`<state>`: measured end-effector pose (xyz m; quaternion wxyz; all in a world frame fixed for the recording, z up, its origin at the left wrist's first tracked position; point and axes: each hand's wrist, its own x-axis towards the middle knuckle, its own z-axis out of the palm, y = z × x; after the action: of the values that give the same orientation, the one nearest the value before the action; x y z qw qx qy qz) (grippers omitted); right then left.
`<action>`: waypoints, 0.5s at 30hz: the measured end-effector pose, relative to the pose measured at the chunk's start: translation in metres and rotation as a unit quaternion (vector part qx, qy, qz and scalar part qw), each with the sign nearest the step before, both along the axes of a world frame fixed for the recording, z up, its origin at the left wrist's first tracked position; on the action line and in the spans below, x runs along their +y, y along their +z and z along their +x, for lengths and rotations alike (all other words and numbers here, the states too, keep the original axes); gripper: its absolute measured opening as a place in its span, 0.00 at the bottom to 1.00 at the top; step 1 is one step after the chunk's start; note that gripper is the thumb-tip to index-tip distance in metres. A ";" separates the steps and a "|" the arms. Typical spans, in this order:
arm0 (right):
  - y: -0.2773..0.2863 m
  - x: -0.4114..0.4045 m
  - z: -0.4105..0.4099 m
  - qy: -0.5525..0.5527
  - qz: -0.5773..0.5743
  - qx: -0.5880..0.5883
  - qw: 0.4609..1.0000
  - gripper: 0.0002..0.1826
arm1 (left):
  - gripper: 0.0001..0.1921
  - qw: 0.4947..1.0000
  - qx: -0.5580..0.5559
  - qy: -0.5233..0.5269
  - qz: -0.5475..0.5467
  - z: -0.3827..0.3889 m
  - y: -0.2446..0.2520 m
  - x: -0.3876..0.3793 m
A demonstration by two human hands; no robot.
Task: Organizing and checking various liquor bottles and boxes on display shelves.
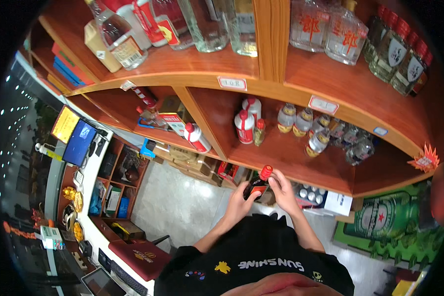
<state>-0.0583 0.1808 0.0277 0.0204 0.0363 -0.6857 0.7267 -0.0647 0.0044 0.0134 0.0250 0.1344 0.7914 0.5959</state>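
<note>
A small dark glass bottle [258, 186] with a red cap and a red-orange label is held up in front of my chest, tilted to the right. My left hand [238, 201] wraps its lower body, thumb across the label. My right hand [283, 191] is at the bottle's upper right side, thumb and fingers against it just below the cap. Beyond the hands is the lower shelf [281, 162] of a curved wooden display cabinet. White bottles with red caps [245, 127], a small clear bottle with a red cap [259, 132] and several clear bottles with yellow labels [302, 121] stand on it.
Larger liquor bottles [345, 39] fill the upper shelf. Cardboard boxes [192, 161] and canned drinks [310, 194] sit low under the cabinet. Left are a white counter [96, 159] with a monitor [79, 142] and a dark red chair [140, 259]. A green Heineken display [383, 218] stands right.
</note>
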 end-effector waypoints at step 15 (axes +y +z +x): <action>0.006 -0.022 -0.017 0.086 -0.063 -0.006 0.994 0.13 | 0.21 0.894 0.409 0.142 0.116 -0.139 0.313 -0.112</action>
<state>-0.0753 0.1588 0.0334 -0.0439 0.0899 -0.6333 0.7674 -0.2036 -0.1078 0.3260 -0.4014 0.2549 0.6675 0.5730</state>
